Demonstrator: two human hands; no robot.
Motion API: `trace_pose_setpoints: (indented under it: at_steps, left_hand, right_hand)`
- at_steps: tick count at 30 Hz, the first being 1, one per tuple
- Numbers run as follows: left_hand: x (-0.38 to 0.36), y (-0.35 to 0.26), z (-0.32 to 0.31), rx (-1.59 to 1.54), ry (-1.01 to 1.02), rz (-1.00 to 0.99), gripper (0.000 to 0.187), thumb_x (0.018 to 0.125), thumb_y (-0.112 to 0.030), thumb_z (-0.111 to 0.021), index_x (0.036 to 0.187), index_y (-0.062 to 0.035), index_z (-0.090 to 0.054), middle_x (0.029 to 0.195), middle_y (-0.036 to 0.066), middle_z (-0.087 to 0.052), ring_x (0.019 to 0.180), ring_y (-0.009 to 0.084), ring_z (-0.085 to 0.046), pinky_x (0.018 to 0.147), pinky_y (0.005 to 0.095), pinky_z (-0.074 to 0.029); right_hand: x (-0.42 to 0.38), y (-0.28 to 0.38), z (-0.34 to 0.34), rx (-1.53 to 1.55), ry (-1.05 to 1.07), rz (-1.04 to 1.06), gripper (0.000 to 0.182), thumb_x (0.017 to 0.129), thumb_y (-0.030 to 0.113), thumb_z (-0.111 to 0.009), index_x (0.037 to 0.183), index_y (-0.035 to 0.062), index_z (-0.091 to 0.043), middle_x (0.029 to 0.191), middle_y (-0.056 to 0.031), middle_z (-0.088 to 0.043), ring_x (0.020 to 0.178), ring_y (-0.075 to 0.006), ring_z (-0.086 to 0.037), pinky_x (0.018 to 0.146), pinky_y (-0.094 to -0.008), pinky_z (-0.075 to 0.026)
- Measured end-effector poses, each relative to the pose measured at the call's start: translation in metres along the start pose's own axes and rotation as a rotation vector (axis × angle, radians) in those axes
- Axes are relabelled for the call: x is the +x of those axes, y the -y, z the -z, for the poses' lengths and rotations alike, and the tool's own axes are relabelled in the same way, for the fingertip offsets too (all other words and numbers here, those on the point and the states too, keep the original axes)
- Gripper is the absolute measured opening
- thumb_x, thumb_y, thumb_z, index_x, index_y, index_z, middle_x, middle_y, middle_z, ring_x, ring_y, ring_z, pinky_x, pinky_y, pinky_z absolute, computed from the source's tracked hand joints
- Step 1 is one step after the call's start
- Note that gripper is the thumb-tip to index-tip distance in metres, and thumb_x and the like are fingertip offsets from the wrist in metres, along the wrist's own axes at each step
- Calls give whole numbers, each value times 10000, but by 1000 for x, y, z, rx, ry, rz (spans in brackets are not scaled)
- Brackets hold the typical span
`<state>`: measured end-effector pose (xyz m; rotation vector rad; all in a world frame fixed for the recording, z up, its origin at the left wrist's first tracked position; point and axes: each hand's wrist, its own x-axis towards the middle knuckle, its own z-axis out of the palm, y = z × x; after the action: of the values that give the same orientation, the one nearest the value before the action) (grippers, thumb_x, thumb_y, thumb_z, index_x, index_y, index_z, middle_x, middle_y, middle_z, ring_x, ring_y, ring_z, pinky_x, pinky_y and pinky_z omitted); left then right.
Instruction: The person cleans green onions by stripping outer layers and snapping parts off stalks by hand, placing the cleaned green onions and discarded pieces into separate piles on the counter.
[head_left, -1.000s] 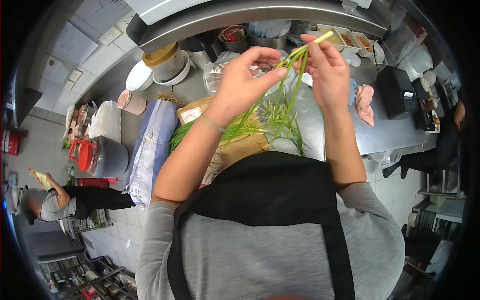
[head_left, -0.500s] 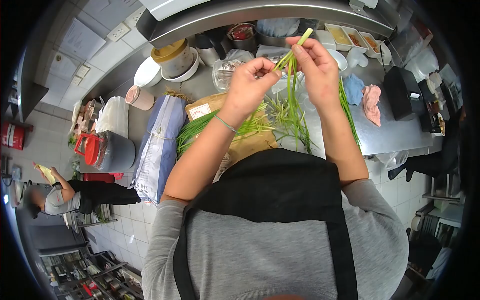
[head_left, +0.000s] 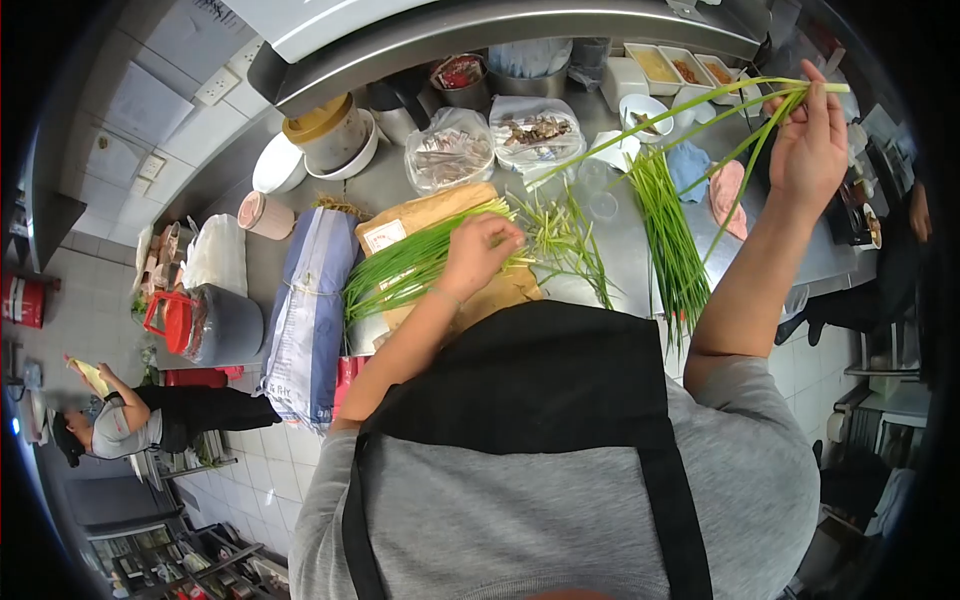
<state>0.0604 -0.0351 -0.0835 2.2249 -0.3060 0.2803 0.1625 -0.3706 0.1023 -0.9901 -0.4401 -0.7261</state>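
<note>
My right hand (head_left: pixel 810 145) is raised at the far right, its fingers closed on a spring onion (head_left: pixel 770 90) near its pale end. The long green leaves trail down to the left. My left hand (head_left: pixel 482 250) is over the pale ends of a bunch of spring onions (head_left: pixel 415 262), its fingers curled in. Whether a stalk is between them I cannot make out. The bunch rests on brown paper (head_left: pixel 515 285). To its right is a loose pile of limp trimmings (head_left: pixel 565 235). A second bunch of spring onions (head_left: pixel 668 235) hangs over the counter's front edge.
Two plastic bags (head_left: pixel 450 152) of food and several bowls line the back of the steel counter (head_left: pixel 625 265). Blue (head_left: pixel 688 168) and pink cloths (head_left: pixel 728 195) lie right. A wrapped bundle (head_left: pixel 310 290) and red-lidded container (head_left: pixel 215 325) stand left. Another person (head_left: pixel 130 415) is at far left.
My hands have moved apart. The right one carried the spring onion up and right; the left one let go of it and came down to the bunch on the brown paper.
</note>
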Motion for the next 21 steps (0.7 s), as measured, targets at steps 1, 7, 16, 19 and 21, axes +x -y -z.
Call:
trace_pose_setpoints:
  at_steps: [1, 7, 16, 19, 21]
  left_hand:
    - [4, -10, 1, 89, 0, -12, 98, 705, -131, -693, 771, -74, -648, 767, 95, -631, 718, 227, -576, 700, 314, -444]
    - [23, -43, 5, 418, 129, -27, 159, 694, -150, -692, 830, -86, -642, 760, 81, -631, 792, 262, -587, 744, 357, -438]
    - [20, -43, 25, 380, 157, -182, 274, 745, -111, -649, 1016, -83, -635, 1101, 82, -602, 1000, 258, -566, 873, 348, -440]
    - [36, -74, 36, -73, -26, -128, 254, 768, -99, -657, 1014, -43, -632, 998, 70, -634, 904, 182, -596, 831, 307, -461]
    - [42, -95, 41, -402, -80, -10, 230, 786, -98, -659, 1000, -18, -631, 925, 52, -643, 851, 123, -594, 780, 264, -473]
  right_hand:
    - [-4, 6, -8, -20, -2, 5, 256, 924, 115, -476, 1084, -77, -533, 843, -111, -605, 684, -139, -568, 640, -288, -492]
    - [-32, -1, -14, -149, 152, -159, 213, 896, 124, -531, 1032, -33, -580, 986, -85, -622, 680, -88, -558, 606, -195, -433]
    - [-89, -40, -55, -201, 436, -338, 181, 888, 133, -548, 1022, 22, -599, 843, -9, -608, 689, -47, -529, 600, -193, -427]
    - [-104, -48, -70, -138, 490, -419, 176, 890, 128, -544, 1023, 26, -596, 752, 13, -579, 654, -33, -498, 573, -188, -402]
    - [-109, -49, -77, -116, 514, -438, 174, 890, 125, -544, 1023, 25, -595, 756, 12, -578, 651, -33, -495, 573, -186, -401]
